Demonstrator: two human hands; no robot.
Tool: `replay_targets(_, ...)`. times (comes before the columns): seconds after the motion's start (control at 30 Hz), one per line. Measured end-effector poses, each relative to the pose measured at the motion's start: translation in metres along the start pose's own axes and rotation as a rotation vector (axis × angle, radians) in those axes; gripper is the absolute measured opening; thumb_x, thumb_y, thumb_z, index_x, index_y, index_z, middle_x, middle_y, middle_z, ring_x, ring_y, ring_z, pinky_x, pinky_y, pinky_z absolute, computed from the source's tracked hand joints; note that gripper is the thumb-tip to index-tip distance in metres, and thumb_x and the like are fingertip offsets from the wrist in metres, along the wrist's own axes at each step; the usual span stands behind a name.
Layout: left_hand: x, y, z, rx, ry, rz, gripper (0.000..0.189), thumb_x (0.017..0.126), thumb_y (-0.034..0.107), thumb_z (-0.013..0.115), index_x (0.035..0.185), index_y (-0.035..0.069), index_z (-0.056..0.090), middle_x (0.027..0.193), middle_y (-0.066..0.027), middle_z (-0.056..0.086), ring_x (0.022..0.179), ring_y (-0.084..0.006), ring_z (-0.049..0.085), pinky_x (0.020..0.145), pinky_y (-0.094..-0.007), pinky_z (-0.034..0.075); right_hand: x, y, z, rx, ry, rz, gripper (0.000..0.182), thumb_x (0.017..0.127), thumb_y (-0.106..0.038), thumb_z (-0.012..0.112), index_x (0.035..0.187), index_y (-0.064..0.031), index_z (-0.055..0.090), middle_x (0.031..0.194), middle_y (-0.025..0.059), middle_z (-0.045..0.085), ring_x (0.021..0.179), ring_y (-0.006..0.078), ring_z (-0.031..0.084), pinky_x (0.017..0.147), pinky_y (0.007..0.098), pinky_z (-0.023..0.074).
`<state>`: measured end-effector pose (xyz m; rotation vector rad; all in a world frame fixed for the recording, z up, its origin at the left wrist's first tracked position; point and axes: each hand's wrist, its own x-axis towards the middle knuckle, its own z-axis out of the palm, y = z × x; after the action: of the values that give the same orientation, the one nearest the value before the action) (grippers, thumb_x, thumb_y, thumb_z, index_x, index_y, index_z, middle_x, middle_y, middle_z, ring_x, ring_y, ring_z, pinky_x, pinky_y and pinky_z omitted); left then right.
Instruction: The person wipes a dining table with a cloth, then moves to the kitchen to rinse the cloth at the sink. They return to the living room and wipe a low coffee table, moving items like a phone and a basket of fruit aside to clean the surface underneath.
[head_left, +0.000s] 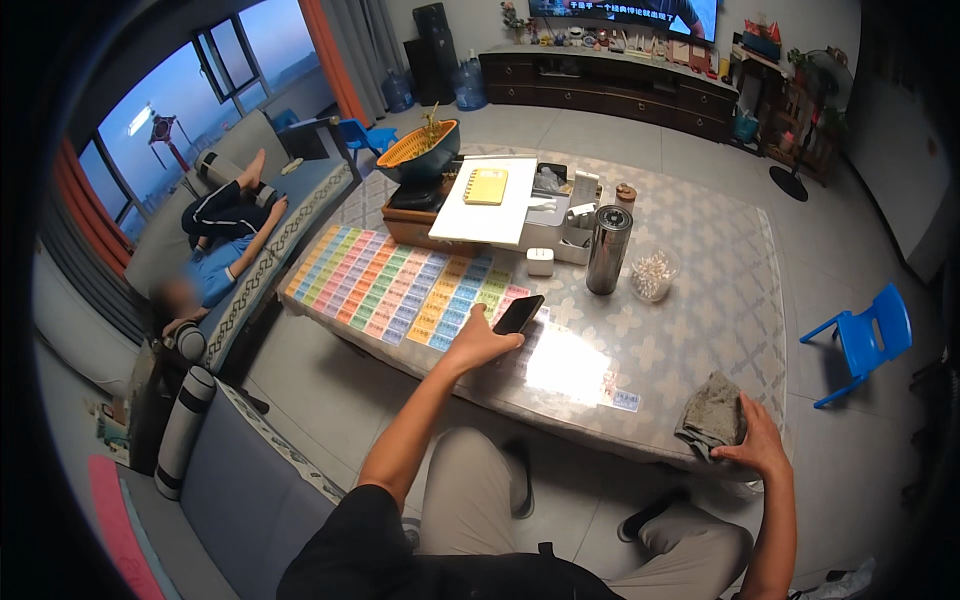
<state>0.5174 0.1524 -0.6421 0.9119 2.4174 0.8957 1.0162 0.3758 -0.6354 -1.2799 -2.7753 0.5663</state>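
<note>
My left hand (480, 340) holds a black smartphone (519, 315) by its lower end, above coloured cards with printed sums (435, 300) at the table's near side. At the near right corner, my right hand (759, 441) touches the right side of a crumpled grey-green cloth (711, 412); its fingers are apart, and whether they grip the cloth I cannot tell. Beyond the phone stand a white charger plug (540, 262), a steel thermos flask (609, 251) and a clear tub of cotton swabs (653, 274).
On the table (697, 247) are a yellow spiral notebook (485, 186) on a white board (457, 221), a wooden box (409, 225) and a colander in a bowl (420, 150). A person (225, 247) lies on the sofa at left. A blue chair (862, 337) stands at right.
</note>
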Motion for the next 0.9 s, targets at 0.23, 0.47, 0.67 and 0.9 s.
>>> replay_targets(0.23,0.069,0.106,-0.085,-0.050,0.255,0.132,0.104,0.070,0.049,0.075,0.136,-0.016,0.029,0.125,-0.0381,0.056,0.114,-0.0406,0.061,0.096,-0.0398,0.050,-0.004,-0.004,0.001,-0.008,0.024,0.013,0.120,0.048,-0.030,0.096,0.150,-0.0053,0.036,0.145,0.0194,0.044,0.133,0.0385,0.043,0.110,0.0441,0.0384)
replay_targets(0.47,0.243,0.138,-0.056,0.400,0.376,-0.043,0.109,0.066,0.055,0.074,0.141,-0.013,0.031,0.116,-0.0267,0.066,0.108,-0.0384,0.066,0.095,-0.0426,0.050,0.001,-0.003,0.009,-0.035,0.068,-0.019,0.117,0.049,-0.025,0.095,0.148,-0.0054,0.037,0.143,0.0196,0.044,0.131,0.0392,0.043,0.110,0.0448,0.0383)
replay_targets(0.67,0.235,0.127,-0.025,0.759,0.647,0.222,0.074,0.077,0.061,0.071,0.117,-0.002,0.065,0.116,-0.0226,0.063,0.111,-0.0380,0.059,0.094,-0.0469,0.046,0.004,-0.008,0.006,-0.047,0.056,-0.005,0.116,0.046,-0.025,0.095,0.147,-0.0052,0.041,0.140,0.0191,0.045,0.129,0.0396,0.044,0.108,0.0450,0.0391)
replay_targets(0.9,0.155,0.076,0.025,0.678,0.253,0.803,0.016,0.082,0.018,0.070,0.084,0.004,0.066,0.086,-0.0130,0.067,0.079,-0.0319,0.069,0.070,-0.0405,0.055,0.003,-0.005,0.012,-0.054,0.099,-0.019,0.116,0.044,-0.027,0.096,0.145,-0.0054,0.044,0.139,0.0191,0.046,0.127,0.0394,0.044,0.107,0.0471,0.0377)
